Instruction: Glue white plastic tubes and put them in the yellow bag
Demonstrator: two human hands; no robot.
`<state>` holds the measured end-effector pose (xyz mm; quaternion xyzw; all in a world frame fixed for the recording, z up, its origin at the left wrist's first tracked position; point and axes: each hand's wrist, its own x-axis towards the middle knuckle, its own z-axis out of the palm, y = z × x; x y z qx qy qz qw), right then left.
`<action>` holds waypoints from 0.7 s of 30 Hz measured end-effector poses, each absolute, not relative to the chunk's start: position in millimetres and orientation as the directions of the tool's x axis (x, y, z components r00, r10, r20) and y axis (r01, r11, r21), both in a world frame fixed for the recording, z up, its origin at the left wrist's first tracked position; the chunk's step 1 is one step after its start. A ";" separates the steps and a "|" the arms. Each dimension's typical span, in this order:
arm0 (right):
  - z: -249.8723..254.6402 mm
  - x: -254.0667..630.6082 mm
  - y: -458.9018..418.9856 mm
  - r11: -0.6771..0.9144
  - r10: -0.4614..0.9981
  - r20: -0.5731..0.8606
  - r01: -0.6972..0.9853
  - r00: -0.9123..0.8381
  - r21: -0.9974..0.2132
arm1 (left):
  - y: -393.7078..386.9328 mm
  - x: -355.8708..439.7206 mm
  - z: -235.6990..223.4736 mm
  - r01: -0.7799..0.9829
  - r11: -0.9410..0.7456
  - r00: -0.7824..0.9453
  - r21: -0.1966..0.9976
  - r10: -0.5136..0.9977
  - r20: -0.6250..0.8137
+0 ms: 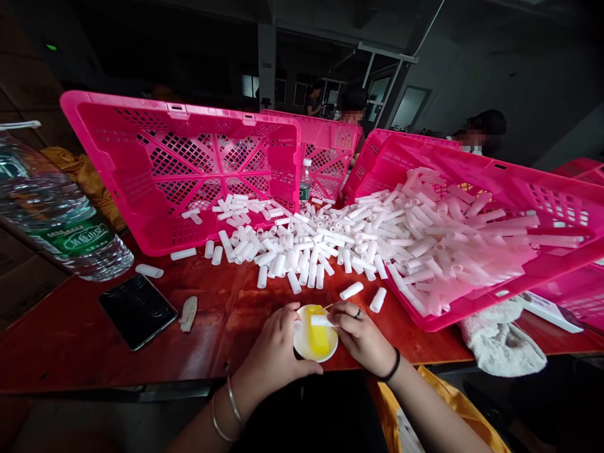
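Observation:
A small white dish [303,347] with a yellow block [319,340] in it sits near the table's front edge. My left hand [278,343] curls round the dish's left side, its thumb along the near rim. Over the dish, my right hand [362,335] pinches a short white tube [321,321]. A thin stick [324,308] shows beside that hand's fingertips; I cannot make out how it is held. Just beyond the hands lie two loose white tubes, and behind them spreads a heap of similar tubes [302,245].
A pink crate [182,116] lies tipped at left; another [472,308] at right spills tubes onto the red table [207,340]. On the left are a large water bottle [70,233] and a phone [138,309]. A whitish cloth [504,343] hangs over the right edge. People sit beyond.

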<state>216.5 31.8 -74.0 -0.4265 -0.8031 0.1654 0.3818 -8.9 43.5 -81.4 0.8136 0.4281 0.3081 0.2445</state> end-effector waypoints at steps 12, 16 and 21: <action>-70.9 213.6 4.9 0.470 0.882 0.365 0.485 -0.298 -0.738 | 48.2 -13.9 -80.8 0.535 -0.461 0.456 0.708 0.863 0.217; -73.8 212.2 -1.6 0.335 0.942 0.283 0.494 -0.179 -0.802 | 49.1 -14.0 -81.9 0.527 -0.457 0.462 0.717 0.862 0.209; -72.5 212.3 -8.2 0.493 0.870 0.403 0.500 -0.284 -0.711 | 48.9 -14.4 -80.5 0.528 -0.457 0.459 0.716 0.863 0.212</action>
